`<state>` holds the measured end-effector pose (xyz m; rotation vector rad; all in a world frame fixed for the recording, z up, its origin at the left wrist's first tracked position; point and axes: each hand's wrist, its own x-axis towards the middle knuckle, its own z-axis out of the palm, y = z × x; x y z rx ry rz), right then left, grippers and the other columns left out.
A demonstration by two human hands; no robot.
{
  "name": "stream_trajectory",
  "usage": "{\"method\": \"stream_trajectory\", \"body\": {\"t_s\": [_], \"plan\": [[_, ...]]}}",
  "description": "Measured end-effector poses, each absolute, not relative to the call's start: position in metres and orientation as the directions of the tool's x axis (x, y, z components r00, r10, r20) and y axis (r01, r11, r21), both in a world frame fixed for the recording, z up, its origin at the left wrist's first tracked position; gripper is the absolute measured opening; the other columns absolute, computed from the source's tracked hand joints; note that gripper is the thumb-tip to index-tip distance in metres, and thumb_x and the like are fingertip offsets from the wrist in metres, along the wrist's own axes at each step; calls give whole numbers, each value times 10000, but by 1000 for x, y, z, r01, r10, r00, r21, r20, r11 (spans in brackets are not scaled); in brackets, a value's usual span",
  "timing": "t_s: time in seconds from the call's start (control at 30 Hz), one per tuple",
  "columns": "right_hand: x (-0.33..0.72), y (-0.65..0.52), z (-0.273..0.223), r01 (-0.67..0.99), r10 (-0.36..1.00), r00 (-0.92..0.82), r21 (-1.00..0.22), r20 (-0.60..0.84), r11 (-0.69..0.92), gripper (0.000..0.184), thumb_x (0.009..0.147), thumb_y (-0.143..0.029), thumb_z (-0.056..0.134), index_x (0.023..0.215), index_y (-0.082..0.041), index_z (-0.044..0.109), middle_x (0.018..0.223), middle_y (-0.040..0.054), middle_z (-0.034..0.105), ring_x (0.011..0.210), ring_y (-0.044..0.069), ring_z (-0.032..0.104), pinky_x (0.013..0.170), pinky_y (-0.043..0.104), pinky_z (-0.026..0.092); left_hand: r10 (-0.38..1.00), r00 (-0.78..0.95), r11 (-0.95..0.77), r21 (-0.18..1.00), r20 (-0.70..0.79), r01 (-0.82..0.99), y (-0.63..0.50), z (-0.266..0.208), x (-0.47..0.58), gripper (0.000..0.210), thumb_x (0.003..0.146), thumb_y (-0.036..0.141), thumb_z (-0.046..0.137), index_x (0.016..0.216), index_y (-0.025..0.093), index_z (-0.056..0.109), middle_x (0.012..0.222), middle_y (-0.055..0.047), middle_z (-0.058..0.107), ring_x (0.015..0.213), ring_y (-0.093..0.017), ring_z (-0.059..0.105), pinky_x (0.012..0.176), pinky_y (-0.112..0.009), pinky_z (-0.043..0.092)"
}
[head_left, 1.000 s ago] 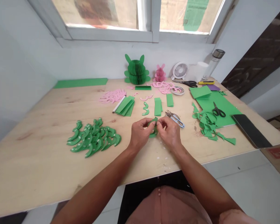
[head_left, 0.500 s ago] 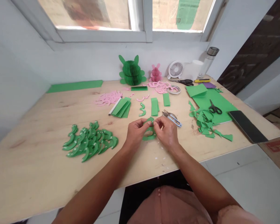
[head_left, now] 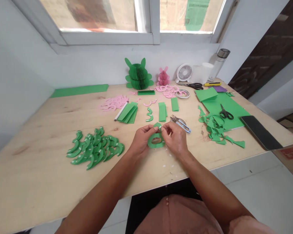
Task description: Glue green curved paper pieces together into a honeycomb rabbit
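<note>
A green curved paper cutout stack [head_left: 155, 140] sits just above the pale wooden surface [head_left: 46, 182], pinched at its top by left hand [head_left: 143, 141] and right hand [head_left: 175, 139], each grip pressing layers together, seemingly for alignment; small snips [head_left: 181, 123] lie just beyond.

On the wooden worktop [head_left: 39, 169], the pile of green curved paper cutouts [head_left: 94, 148] lies left of both hands, the small metal snips [head_left: 180, 123] just behind them, the black phone [head_left: 260, 132] far right, the green honeycomb paper rabbit [head_left: 138, 74] at the back.
</note>
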<state>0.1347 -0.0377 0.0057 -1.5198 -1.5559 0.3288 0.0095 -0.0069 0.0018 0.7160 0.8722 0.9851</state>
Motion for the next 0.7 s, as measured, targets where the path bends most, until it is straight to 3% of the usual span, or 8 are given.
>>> {"method": "stream_trajectory", "body": {"t_s": [0.53, 0.7], "plan": [[135, -37, 6, 600, 918, 188, -781, 349, 174, 117, 778, -251, 518, 687, -194, 564, 651, -16, 590, 540, 112, 501, 529, 232, 381, 978, 185, 148, 950, -99, -275, -11, 4, 11, 127, 622, 249, 736, 667, 138, 693, 658, -8, 679, 618, -103, 595, 600, -198, 478], [135, -37, 6, 603, 916, 204, -781, 345, 160, 115, 763, -256, 531, 667, -196, 550, 619, -24, 575, 530, 112, 494, 526, 232, 376, 984, 167, 95, 972, -60, -214, -11, 3, 12, 133, 615, 255, 738, 659, 139, 689, 645, 6, 664, 586, -92, 568, 558, -183, 464]]}}
